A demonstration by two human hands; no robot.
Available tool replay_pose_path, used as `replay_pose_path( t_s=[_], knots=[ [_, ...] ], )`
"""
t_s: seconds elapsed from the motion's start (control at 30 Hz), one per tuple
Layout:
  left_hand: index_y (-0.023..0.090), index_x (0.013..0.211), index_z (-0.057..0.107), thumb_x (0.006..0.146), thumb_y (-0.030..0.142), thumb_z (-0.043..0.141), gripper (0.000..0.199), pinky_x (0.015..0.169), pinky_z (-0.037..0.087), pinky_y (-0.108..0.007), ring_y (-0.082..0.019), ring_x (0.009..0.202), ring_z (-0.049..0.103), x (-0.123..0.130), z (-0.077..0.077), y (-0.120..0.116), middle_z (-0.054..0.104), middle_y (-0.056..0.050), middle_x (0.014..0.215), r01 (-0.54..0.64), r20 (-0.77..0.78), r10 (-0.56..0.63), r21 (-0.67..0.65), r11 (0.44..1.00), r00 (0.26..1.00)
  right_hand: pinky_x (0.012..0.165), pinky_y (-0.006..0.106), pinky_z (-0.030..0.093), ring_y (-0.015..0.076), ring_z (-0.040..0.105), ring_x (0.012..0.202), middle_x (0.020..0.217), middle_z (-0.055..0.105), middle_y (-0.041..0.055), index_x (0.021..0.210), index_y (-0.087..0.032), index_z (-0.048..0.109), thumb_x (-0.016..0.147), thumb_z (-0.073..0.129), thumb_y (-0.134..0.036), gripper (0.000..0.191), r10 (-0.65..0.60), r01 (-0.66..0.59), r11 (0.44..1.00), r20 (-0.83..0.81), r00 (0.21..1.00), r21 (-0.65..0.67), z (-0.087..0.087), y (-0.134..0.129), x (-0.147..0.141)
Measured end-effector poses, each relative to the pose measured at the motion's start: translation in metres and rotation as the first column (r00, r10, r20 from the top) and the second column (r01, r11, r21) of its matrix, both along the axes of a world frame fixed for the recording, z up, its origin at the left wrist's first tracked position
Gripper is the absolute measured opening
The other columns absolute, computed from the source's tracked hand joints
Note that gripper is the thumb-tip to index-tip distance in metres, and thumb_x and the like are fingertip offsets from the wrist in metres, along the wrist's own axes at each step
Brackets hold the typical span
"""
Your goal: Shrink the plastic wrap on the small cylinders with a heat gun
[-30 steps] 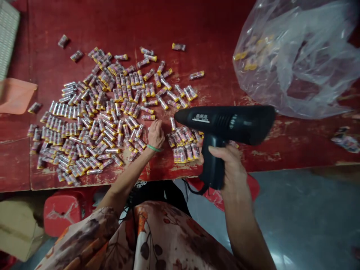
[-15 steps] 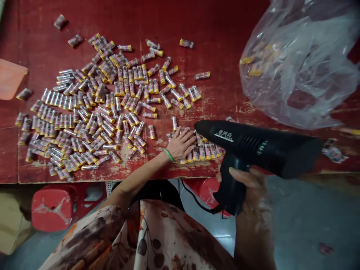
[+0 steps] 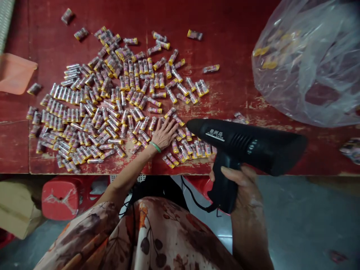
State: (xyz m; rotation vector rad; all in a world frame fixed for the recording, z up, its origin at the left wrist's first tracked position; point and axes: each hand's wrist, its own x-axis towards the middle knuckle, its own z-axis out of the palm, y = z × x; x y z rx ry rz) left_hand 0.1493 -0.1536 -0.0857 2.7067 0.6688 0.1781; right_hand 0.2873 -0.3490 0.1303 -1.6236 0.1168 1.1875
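Note:
My left hand (image 3: 164,134) lies spread, palm down, on small wrapped tubes with yellow ends near the table's front edge; a green bangle (image 3: 155,146) circles its wrist. My right hand (image 3: 239,180) grips the handle of a black heat gun (image 3: 247,144), its nozzle pointing left, just right of my left hand. Beneath and in front of the gun, a group of wrapped tubes (image 3: 198,149) stands in rows, partly hidden by it. A large spread of similar tubes (image 3: 84,112) covers the table to the left.
A clear plastic bag (image 3: 306,75) with yellow pieces rests at the right of the red table (image 3: 230,22). An orange sheet (image 3: 18,73) lies at far left. Below the edge are a red stool (image 3: 60,198), a cardboard box (image 3: 21,206) and a black cord (image 3: 197,202).
My left hand has moved left across the tubes, and some tubes near it are now more scattered. The heat gun has shifted slightly left in my right hand. The camera view has shifted a little.

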Motion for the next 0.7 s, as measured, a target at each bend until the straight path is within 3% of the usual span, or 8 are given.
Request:
replay_pose_path(
  t_s=[0.1, 0.17, 0.23, 0.33, 0.4, 0.57, 0.7],
  knots=[
    [0.015, 0.154, 0.033, 0.103, 0.038, 0.032, 0.056, 0.126, 0.014, -0.057, -0.028, 0.153, 0.022, -0.026, 0.005, -0.007, 0.040, -0.015, 0.157, -0.084, 0.156, 0.080, 0.021, 0.996, 0.984, 0.030, 0.025, 0.043, 0.0155, 0.053, 0.038, 0.057, 0.065, 0.0023, 0.088, -0.018, 0.073, 0.064, 0.080, -0.040, 0.032, 0.052, -0.053, 0.998, -0.050, 0.997, -0.015, -0.010, 0.004, -0.004],
    [0.011, 0.158, 0.020, 0.102, 0.039, 0.030, 0.063, 0.125, 0.017, -0.058, -0.029, 0.155, 0.016, -0.050, 0.012, -0.032, 0.035, -0.019, 0.159, -0.188, 0.296, 0.174, 0.017, 0.982, 0.939, 0.029, 0.025, 0.041, 0.0150, 0.052, 0.037, 0.057, 0.064, 0.0019, 0.083, -0.018, 0.073, 0.065, 0.079, -0.043, 0.031, 0.120, -0.123, 0.992, -0.067, 0.990, -0.030, -0.015, 0.007, -0.005],
    [0.010, 0.159, 0.010, 0.101, 0.046, 0.032, 0.073, 0.123, 0.019, -0.062, -0.032, 0.155, 0.012, -0.070, 0.016, -0.068, 0.028, -0.022, 0.162, -0.204, 0.366, 0.187, 0.008, 0.979, 0.912, 0.028, 0.024, 0.040, 0.0138, 0.050, 0.035, 0.055, 0.063, 0.0014, 0.076, -0.018, 0.071, 0.065, 0.080, -0.045, 0.031, 0.205, -0.207, 0.978, -0.063, 0.977, -0.034, -0.017, 0.012, -0.006],
    [0.006, 0.159, 0.013, 0.096, 0.060, 0.041, 0.087, 0.122, 0.016, -0.064, -0.038, 0.154, 0.009, -0.082, 0.010, -0.120, 0.026, -0.026, 0.161, -0.093, 0.262, 0.077, 0.046, 0.995, 0.962, 0.031, 0.023, 0.042, 0.0140, 0.052, 0.039, 0.055, 0.063, 0.0013, 0.077, -0.017, 0.070, 0.062, 0.082, -0.043, 0.032, 0.303, -0.303, 0.953, -0.014, 0.953, -0.001, -0.019, 0.023, -0.004],
    [0.003, 0.157, 0.019, 0.093, 0.064, 0.047, 0.092, 0.122, 0.016, -0.064, -0.039, 0.154, 0.007, -0.077, 0.000, -0.137, 0.027, -0.028, 0.160, -0.093, 0.141, 0.085, 0.056, 0.994, 0.986, 0.034, 0.023, 0.043, 0.0151, 0.055, 0.042, 0.055, 0.064, 0.0013, 0.082, -0.017, 0.071, 0.061, 0.081, -0.040, 0.033, 0.314, -0.315, 0.949, 0.026, 0.949, 0.026, -0.021, 0.032, -0.002],
    [0.005, 0.153, 0.033, 0.097, 0.057, 0.046, 0.077, 0.123, 0.015, -0.063, -0.038, 0.153, 0.016, -0.062, -0.016, -0.129, 0.029, -0.026, 0.160, -0.201, -0.042, 0.202, 0.037, 0.979, 0.978, 0.032, 0.024, 0.042, 0.0155, 0.052, 0.039, 0.054, 0.063, -0.0006, 0.085, -0.018, 0.070, 0.063, 0.079, -0.038, 0.031, 0.212, -0.217, 0.976, 0.148, 0.966, 0.018, -0.023, 0.042, 0.001],
    [0.002, 0.152, 0.033, 0.096, 0.061, 0.045, 0.082, 0.123, 0.016, -0.064, -0.037, 0.153, 0.015, -0.068, -0.020, -0.117, 0.031, -0.028, 0.158, -0.289, -0.032, 0.290, 0.030, 0.957, 0.957, 0.032, 0.025, 0.042, 0.0153, 0.052, 0.040, 0.056, 0.063, -0.0007, 0.086, -0.020, 0.069, 0.062, 0.082, -0.037, 0.031, 0.270, -0.270, 0.963, 0.141, 0.953, -0.020, -0.010, 0.023, -0.009]
  ],
)
